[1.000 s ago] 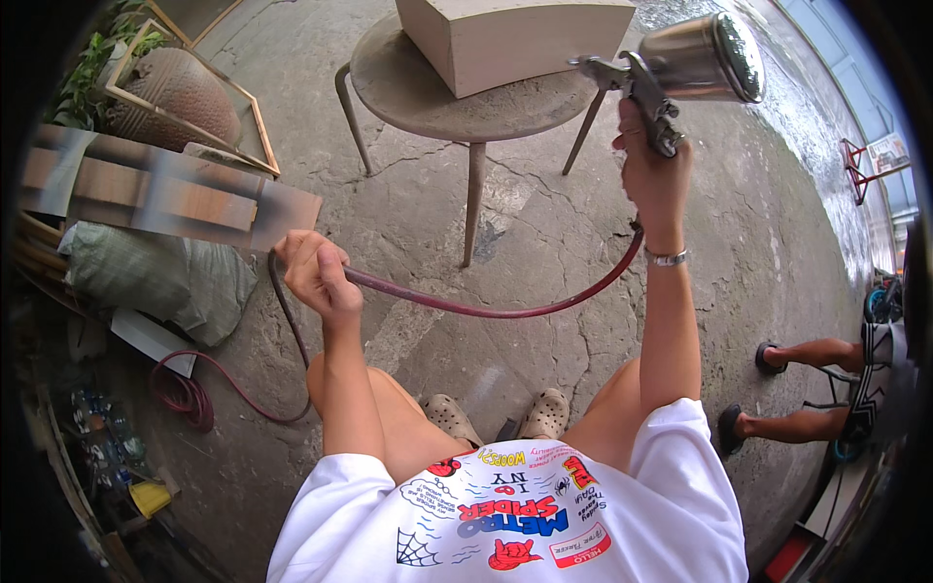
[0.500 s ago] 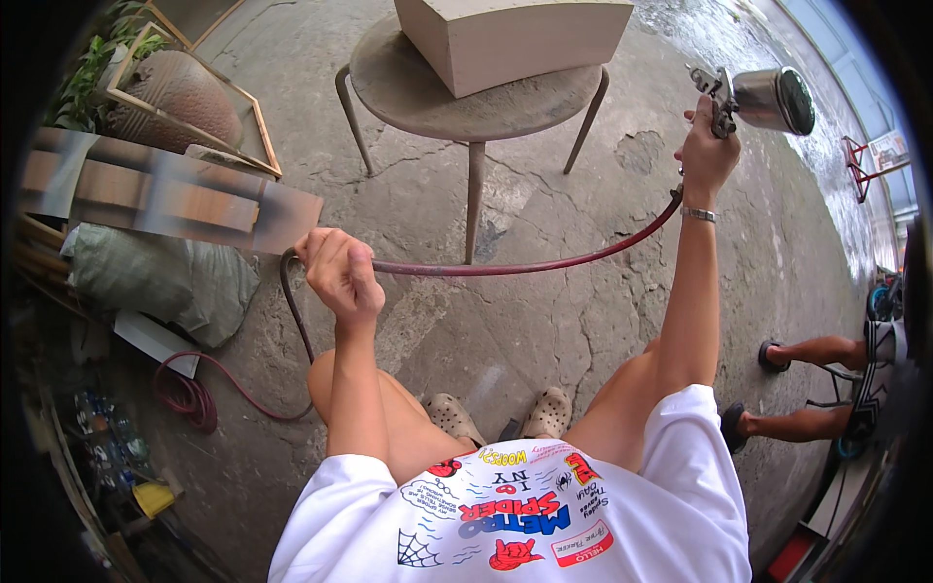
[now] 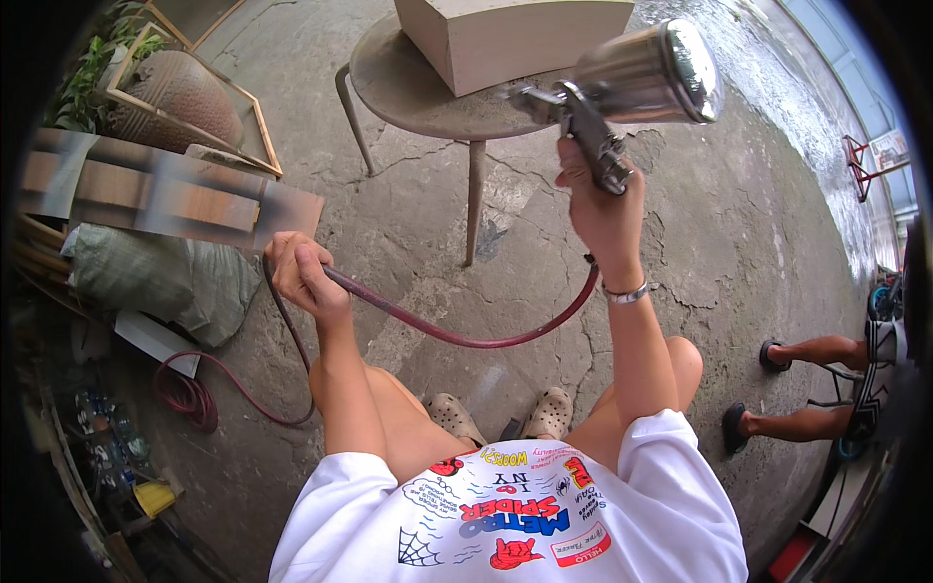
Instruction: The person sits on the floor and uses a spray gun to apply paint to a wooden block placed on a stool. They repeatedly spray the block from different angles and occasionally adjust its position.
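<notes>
My right hand [image 3: 606,219] is wrapped round the handle of a metal spray gun [image 3: 589,131], raised near the right side of the table. A shiny cup [image 3: 646,73] sits on the gun and leans to the right. From the gun's handle a dark red hose [image 3: 466,340] sags in a curve to my left hand [image 3: 309,277], whose fingers are closed round it. Ahead, a pale, curved-edged box-like piece [image 3: 515,44] rests on a round, dusty table [image 3: 418,102]. The cup partly covers the table's right edge.
Coiled hose [image 3: 190,394] lies on the cracked concrete floor at left. Near it are a stuffed sack [image 3: 160,282], long boards [image 3: 165,189], a wooden frame [image 3: 260,126] and a large ribbed pot [image 3: 175,102]. At right a seated person's legs [image 3: 802,389] reach in.
The spray gun and my right hand have swung left and closer to me. My left hand has shifted slightly left and down, and the hose between them hangs in a deeper sag.
</notes>
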{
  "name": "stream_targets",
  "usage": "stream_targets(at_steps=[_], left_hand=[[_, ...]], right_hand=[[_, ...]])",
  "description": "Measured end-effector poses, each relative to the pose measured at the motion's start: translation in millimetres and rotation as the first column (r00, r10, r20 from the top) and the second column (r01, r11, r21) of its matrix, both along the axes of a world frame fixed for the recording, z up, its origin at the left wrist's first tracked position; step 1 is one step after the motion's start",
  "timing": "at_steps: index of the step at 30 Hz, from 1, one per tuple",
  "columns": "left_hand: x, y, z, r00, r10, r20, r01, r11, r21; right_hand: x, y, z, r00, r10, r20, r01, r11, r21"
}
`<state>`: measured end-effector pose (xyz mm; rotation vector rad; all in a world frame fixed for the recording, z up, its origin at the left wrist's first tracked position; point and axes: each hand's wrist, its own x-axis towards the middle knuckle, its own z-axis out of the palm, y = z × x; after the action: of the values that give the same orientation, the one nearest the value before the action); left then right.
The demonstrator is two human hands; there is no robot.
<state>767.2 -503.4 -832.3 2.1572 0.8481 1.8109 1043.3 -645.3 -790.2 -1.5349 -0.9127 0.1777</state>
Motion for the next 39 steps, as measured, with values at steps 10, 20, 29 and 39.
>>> stream_targets(at_steps=[10,20,29,39], left_hand=[[-10,0,0,0.999,-0.018,-0.028,0.018,1.0,-0.006],[-4,-8,-4,0.986,-0.042,-0.161,0.05,0.998,0.049],[3,-16,-4,0.982,-0.073,-0.174,0.083,0.995,0.053],[-15,-5,-8,0.997,-0.022,-0.073,0.024,0.999,0.029]], right_hand=[[-37,-5,14,0.981,0.187,-0.052,-0.191,0.977,-0.098],[89,-2,-16,0.912,-0.387,0.137,0.407,0.897,-0.171],[159,-9,-15,0.811,-0.584,0.016,0.584,0.811,0.034],[75,-8,-21,0.951,-0.272,-0.147,0.263,0.962,-0.076]])
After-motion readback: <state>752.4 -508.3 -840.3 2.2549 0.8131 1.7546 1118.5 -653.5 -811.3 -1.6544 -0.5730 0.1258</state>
